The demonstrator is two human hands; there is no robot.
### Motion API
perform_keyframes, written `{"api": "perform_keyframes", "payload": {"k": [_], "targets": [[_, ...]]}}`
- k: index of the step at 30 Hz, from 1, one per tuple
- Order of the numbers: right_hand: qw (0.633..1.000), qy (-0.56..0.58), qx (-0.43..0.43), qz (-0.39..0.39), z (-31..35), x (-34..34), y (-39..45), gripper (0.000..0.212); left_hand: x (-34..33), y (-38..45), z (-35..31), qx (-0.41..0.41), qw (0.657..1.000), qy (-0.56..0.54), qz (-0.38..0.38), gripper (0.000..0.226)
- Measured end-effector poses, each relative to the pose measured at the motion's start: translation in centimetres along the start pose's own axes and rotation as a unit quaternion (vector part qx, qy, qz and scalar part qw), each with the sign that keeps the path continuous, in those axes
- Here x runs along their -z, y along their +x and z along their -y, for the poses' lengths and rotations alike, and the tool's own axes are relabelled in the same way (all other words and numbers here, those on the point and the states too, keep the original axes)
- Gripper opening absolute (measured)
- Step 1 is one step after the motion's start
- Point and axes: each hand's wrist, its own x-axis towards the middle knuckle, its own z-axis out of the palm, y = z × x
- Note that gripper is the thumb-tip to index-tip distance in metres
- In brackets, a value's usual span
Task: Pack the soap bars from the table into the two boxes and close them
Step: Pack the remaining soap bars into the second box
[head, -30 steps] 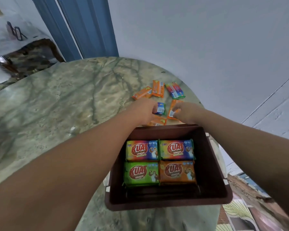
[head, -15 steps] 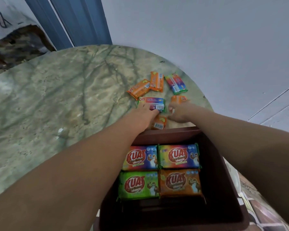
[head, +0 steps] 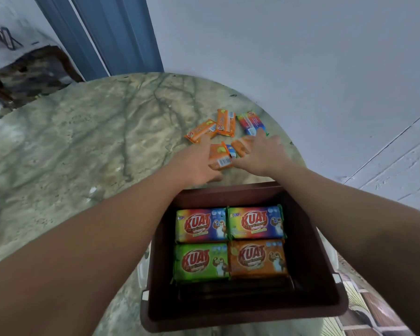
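Observation:
A dark brown box (head: 308,241) stands at the table's near edge, holding several wrapped KUAT soap bars (head: 230,241) laid flat in two rows. Just beyond the box, my left hand (head: 194,166) grips an orange soap bar (head: 219,156) with its barcode facing up. My right hand (head: 264,154) is beside it, its fingers closed over another orange bar (head: 240,144), with one fingertip reaching a multicoloured bar (head: 251,122). A blue bar (head: 232,151) peeks out between my hands. Two more orange bars (head: 200,131) (head: 226,122) lie loose further back.
The round green marble table (head: 83,154) stretches left of the box. Its far right edge curves close behind the loose bars. A pale wall and blue door frame (head: 121,37) stand behind. Patterned floor (head: 364,318) shows at lower right. No second box is visible.
Both hands have moved a little further from the box among the loose bars. My left hand now holds an orange barcode bar, and my right hand has slid toward the multicoloured bar.

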Motion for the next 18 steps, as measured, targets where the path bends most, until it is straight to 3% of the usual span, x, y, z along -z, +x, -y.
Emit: {"api": "perform_keyframes", "payload": {"k": [8,13,18], "targets": [[0.977,0.109,0.126,-0.131,0.7,1.9,-7.1,0.106,2.4,-7.2,0.4,-0.039,0.983,-0.041,-0.174,0.061],[0.976,0.103,0.166,-0.095,-0.4,1.7,-12.1,0.106,1.5,-12.6,-0.5,-0.067,0.982,-0.036,-0.172,0.066],[0.975,0.014,0.221,-0.037,-3.4,0.8,-16.2,0.098,-1.1,-17.0,-0.3,-0.060,0.990,-0.045,-0.118,0.066]]}}
